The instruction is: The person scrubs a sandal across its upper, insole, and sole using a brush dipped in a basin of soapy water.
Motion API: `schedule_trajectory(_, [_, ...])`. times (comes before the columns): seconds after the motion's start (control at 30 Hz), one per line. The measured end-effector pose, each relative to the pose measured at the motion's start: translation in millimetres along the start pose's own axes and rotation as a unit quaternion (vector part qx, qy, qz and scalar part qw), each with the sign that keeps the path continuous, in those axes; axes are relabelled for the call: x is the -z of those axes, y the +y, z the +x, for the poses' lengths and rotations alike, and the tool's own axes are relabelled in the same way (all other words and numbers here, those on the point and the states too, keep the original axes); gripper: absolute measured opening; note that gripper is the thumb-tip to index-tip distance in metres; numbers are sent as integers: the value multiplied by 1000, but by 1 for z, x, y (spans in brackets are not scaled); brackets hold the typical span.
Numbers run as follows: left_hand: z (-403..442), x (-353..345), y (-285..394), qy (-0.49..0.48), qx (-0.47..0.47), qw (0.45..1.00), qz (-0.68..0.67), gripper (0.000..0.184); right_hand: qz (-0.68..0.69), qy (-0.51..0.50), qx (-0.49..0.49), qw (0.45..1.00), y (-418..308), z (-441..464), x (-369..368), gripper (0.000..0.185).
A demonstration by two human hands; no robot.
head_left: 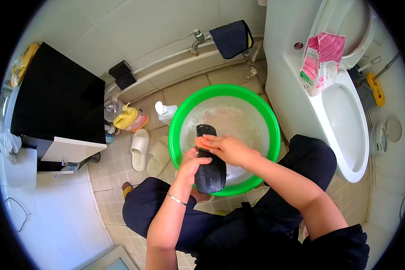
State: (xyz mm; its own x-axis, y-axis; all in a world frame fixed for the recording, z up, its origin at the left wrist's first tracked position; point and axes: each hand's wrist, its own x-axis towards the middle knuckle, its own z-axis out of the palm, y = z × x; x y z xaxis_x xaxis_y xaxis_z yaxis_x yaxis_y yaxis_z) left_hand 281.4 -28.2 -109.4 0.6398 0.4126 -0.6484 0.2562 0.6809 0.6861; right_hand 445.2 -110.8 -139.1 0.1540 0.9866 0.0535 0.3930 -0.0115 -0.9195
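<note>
A black shoe (211,173), its long dark side facing up, is held over a green-rimmed basin (274,130) of soapy, cloudy water. My left hand (190,165) is wrapped round the shoe's left side, its thumb lying across the middle. From the right, my right hand (227,148) presses an orange object (203,143), perhaps a brush or sponge, against the upper part of the shoe. Fingers hide part of that orange object. White foam floats on the water around the shoe.
Left of the basin stand a white bottle (165,112), a yellow jug (130,119) and pale slippers (140,150). A black-topped cabinet (58,99) is at the left. A toilet (346,130) stands close on the right; a tap (197,41) is on the back wall.
</note>
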Motion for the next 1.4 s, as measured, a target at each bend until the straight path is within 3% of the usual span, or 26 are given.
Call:
schedule_trajectory(0.03, [1,-3,-5,-7,-35,999,21,54,-86,12,58,995,-3,3,-3,36])
schedule_trajectory(0.07, [0,-6,-11,-15,-69,997,42,52,-86,13,54,995,-4,10,0,36])
schedule_trajectory(0.13, [-6,-15,-9,-28,-50,998,20,50,-200,19,-31,979,-11,31,15,34])
schedule_trajectory(0.17, [-5,-12,-10,-21,-45,999,8,49,-188,-5,-66,980,-23,25,16,36])
schedule_trajectory(0.27, [4,1,-11,1,-54,999,5,49,-255,-42,-27,966,-52,-15,2,37])
schedule_trajectory(0.33, [0,-5,-10,-10,-68,997,28,49,-240,-33,-50,969,-47,-12,1,36])
schedule_trajectory(0.4, [-5,-10,-10,-30,-62,997,44,51,-278,38,-39,959,-6,14,1,37])
schedule_trajectory(0.43, [-8,-10,-12,-35,-50,996,58,54,-176,48,-128,975,18,25,7,38])
schedule_trajectory(0.5, [-18,-13,-6,-33,-46,997,43,57,-34,142,-141,979,69,24,12,45])
schedule_trajectory(0.57, [-17,-5,-1,-40,-47,998,10,55,99,316,-123,936,82,11,17,47])
schedule_trajectory(0.6, [-17,-1,-2,-49,-40,998,-23,54,192,398,-177,879,79,5,17,47])
schedule_trajectory(0.73, [-10,3,-3,-27,-17,999,-9,51,65,336,-272,899,104,-19,-8,45])
schedule_trajectory(0.8, [-10,3,-3,-17,-11,1000,0,50,303,86,-371,874,35,-12,19,41])
schedule_trajectory(0.83, [-8,3,-3,-16,-12,1000,-3,50,301,84,-372,874,23,-12,18,41])
schedule_trajectory(0.9, [-5,2,-5,-14,-3,1000,-21,48,211,-6,-106,972,2,-17,11,36])
schedule_trajectory(0.93, [-5,1,-7,-15,-3,1000,-21,48,210,-5,-106,972,-12,-15,11,36])
schedule_trajectory(1.0, [-5,-6,-12,26,-63,997,35,47,-101,-54,-16,993,-34,-12,10,36])
schedule_trajectory(1.03, [-7,-10,-12,25,-100,993,60,50,-9,-28,-21,999,-26,-2,9,37])
schedule_trajectory(1.13, [-12,-15,-7,-52,-38,998,15,60,-183,12,-19,983,8,31,24,51])
schedule_trajectory(1.17, [-14,-17,-4,-49,-44,997,50,70,-183,15,-18,983,15,31,24,51])
schedule_trajectory(1.23, [-8,-15,-5,-39,-63,996,44,73,-10,58,-159,986,6,31,31,78])
schedule_trajectory(1.27, [-8,-14,-9,-24,-74,996,36,77,-11,53,-161,985,2,27,30,78])
schedule_trajectory(1.33, [-11,-19,-9,-12,-85,995,57,75,81,30,-185,979,-4,21,26,100])
schedule_trajectory(1.4, [-14,-27,-6,0,-94,992,82,74,110,32,-172,978,1,21,28,102])
